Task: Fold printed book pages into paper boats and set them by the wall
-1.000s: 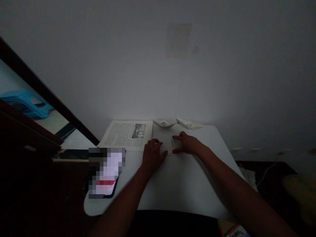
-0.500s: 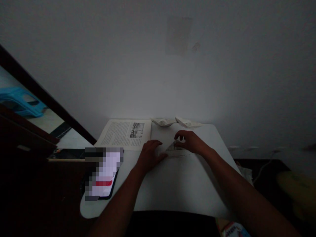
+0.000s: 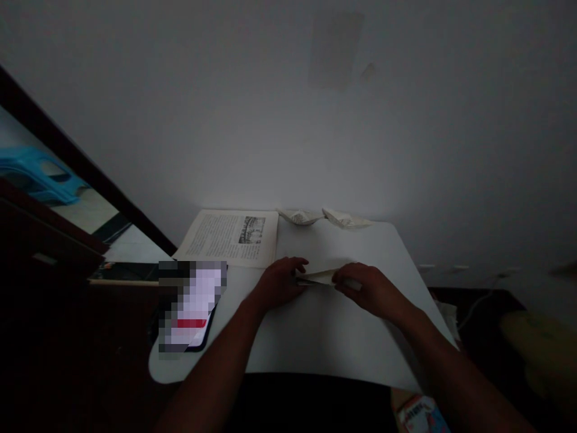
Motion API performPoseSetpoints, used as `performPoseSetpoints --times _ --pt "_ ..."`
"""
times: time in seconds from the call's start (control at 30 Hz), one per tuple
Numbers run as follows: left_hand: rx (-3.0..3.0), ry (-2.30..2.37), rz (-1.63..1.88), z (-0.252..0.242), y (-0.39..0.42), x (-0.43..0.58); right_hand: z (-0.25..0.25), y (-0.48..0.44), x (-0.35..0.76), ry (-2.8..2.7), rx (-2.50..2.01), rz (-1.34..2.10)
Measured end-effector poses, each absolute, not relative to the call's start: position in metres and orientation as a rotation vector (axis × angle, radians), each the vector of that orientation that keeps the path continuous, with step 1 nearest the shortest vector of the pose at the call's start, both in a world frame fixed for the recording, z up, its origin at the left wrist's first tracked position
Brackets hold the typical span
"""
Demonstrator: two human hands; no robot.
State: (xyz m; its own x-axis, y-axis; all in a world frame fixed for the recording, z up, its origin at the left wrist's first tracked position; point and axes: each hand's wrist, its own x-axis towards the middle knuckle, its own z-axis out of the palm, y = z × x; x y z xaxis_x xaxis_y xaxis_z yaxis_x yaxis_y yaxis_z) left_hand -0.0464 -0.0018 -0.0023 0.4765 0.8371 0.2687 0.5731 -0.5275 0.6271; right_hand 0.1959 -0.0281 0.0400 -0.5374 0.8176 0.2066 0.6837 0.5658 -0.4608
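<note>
A folded piece of printed paper (image 3: 319, 277) is held just above the white table (image 3: 311, 337), its edge turned toward me. My left hand (image 3: 282, 282) grips its left end between thumb and fingers. At the other end, my right hand (image 3: 363, 285) pinches the paper, with the fingertips closed on it. Two folded paper boats, a left one (image 3: 301, 216) and a right one (image 3: 346, 219), stand at the table's back edge by the wall.
Printed sheets (image 3: 216, 237) lie at the table's back left. A lit phone (image 3: 198, 307) rests near the left edge, partly blurred out. Behind the table rises a grey wall (image 3: 252, 120). A blue plastic stool (image 3: 42, 174) appears at far left.
The paper was lying flat with its printed picture showing; now it is lifted and tilted edge-on. My right hand has come down and closed on its right end, my left on its left.
</note>
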Motion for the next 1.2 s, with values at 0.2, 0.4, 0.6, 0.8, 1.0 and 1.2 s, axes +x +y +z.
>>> performPoseSetpoints --times 0.2,0.4,0.6,0.8,1.0,1.2 --pt "2.297 1.127 0.725 0.002 -0.002 -0.049 0.023 -0.045 0.197 -2.466 -1.223 0.457" --pt "2.3 1.11 0.747 0.0 0.0 -0.05 0.009 -0.049 0.196 -2.469 -1.145 0.338" --pt "2.231 1.191 0.772 0.0 -0.001 -0.044 0.002 -0.044 0.177 -2.457 -1.205 0.133" --pt "2.007 1.271 0.933 -0.005 0.002 -0.044 -0.004 -0.033 0.16 -2.503 -1.14 0.004" --pt "1.807 1.272 1.046 -0.009 0.005 -0.044 -0.009 -0.03 0.165 -2.439 -1.024 -0.049" --pt "1.73 1.173 1.023 -0.01 0.003 -0.04 -0.011 -0.028 0.157 -2.421 -0.962 -0.19"
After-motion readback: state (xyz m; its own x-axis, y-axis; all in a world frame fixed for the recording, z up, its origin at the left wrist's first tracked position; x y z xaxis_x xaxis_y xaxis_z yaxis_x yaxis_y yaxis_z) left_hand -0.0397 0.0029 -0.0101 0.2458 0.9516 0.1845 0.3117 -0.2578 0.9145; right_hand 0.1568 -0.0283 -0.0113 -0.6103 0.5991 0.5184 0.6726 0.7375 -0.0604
